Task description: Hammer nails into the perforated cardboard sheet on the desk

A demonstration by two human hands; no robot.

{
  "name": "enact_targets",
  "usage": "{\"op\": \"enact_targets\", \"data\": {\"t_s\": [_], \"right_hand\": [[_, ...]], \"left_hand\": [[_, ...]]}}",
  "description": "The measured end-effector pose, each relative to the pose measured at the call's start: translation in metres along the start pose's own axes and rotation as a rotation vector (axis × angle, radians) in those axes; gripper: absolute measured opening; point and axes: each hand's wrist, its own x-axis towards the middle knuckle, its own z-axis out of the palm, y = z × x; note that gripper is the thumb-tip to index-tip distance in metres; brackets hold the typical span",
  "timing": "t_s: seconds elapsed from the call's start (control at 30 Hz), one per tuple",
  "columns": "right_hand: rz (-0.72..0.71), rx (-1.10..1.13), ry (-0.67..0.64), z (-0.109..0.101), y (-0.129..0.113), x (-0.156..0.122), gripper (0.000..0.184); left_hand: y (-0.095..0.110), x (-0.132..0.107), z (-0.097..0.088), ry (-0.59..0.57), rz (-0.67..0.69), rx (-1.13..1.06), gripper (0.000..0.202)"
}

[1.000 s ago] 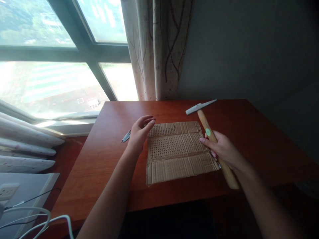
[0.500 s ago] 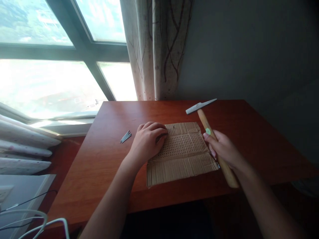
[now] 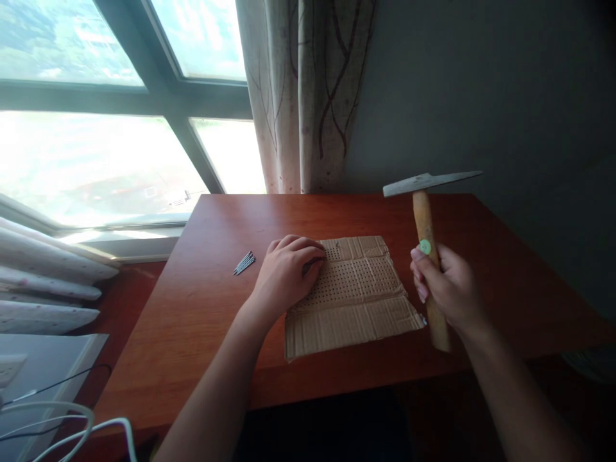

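My left hand (image 3: 289, 271) rests on the left part of a brown corrugated cardboard sheet (image 3: 359, 324). Its fingers are curled together, and a dark spot shows between thumb and forefinger; whether anything is pinched there is hidden. Rows of small dark holes cover the middle of the sheet. A small dark thing, perhaps a nail (image 3: 337, 245), is near its far edge. Wrapped round the wooden handle of a hammer (image 3: 423, 215), my right hand (image 3: 445, 282) is beside the sheet's right edge. The hammer is upright, its narrow grey head raised.
Several nails (image 3: 244, 263) lie in a small pile left of my left hand on the reddish-brown table (image 3: 212, 256). A window (image 3: 86, 167) and curtain (image 3: 279, 96) stand behind. White cables (image 3: 115, 423) hang at the lower left, near a wall socket (image 3: 12, 369).
The hammer has moved right and risen, tilting from a leftward lean to nearly upright with my right hand around it. My left hand and the cardboard have stayed in place.
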Motion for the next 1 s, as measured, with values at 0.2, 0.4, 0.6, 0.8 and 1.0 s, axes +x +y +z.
{"op": "enact_targets", "data": {"t_s": [0.2, 0.4, 0.6, 0.8, 1.0], "right_hand": [[-0.139, 0.225, 0.136, 0.005, 0.000, 0.001, 0.031], [-0.376, 0.318, 0.220, 0.002, 0.003, 0.021, 0.034], [-0.299, 0.360, 0.169, 0.001, 0.007, 0.037, 0.048], [-0.262, 0.357, 0.199, 0.004, 0.009, 0.040, 0.053], [-0.281, 0.297, 0.196, 0.005, 0.016, 0.039, 0.055]], "left_hand": [[-0.001, 0.000, 0.000, 0.002, 0.009, -0.031, 0.017], [-0.001, 0.000, 0.000, 0.003, 0.007, -0.035, 0.017], [-0.002, 0.001, 0.000, 0.006, 0.007, -0.036, 0.017], [-0.002, 0.000, 0.000, 0.001, 0.012, -0.029, 0.018], [-0.001, 0.000, -0.001, 0.006, 0.013, -0.041, 0.018]]}}
